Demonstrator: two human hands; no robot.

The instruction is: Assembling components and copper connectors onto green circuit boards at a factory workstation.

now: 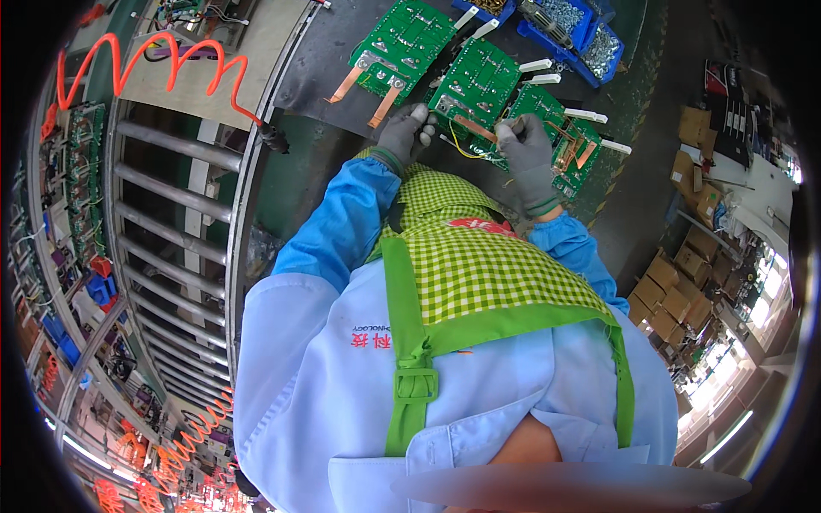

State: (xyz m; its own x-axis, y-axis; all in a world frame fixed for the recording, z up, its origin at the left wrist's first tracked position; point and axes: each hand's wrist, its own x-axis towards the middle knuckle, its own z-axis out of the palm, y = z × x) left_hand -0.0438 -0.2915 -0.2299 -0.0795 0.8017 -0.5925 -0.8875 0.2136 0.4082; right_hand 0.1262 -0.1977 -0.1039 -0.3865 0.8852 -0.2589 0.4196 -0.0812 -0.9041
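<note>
My left hand [404, 134], in a grey glove, is closed with its fingers curled at the near edge of the middle green circuit board [481, 75]. Anything between those fingertips is too small to make out. My right hand [528, 158], gloved in grey too, is pinched closed beside the end of a flat copper strip [473, 126] on that board; what it grips is hidden. A yellow wire [460, 148] loops between the hands. Further left lies another green board [404, 41] with two copper strips sticking out, and at the right a third board [537, 104] with white posts.
Blue bins [601, 53] of small metal fasteners stand at the far right of the dark work surface [321, 60]. A roller conveyor [180, 201] runs along my left. An orange coiled hose [175, 64] hangs over the far left. Cardboard boxes [667, 286] are stacked beyond the floor at right.
</note>
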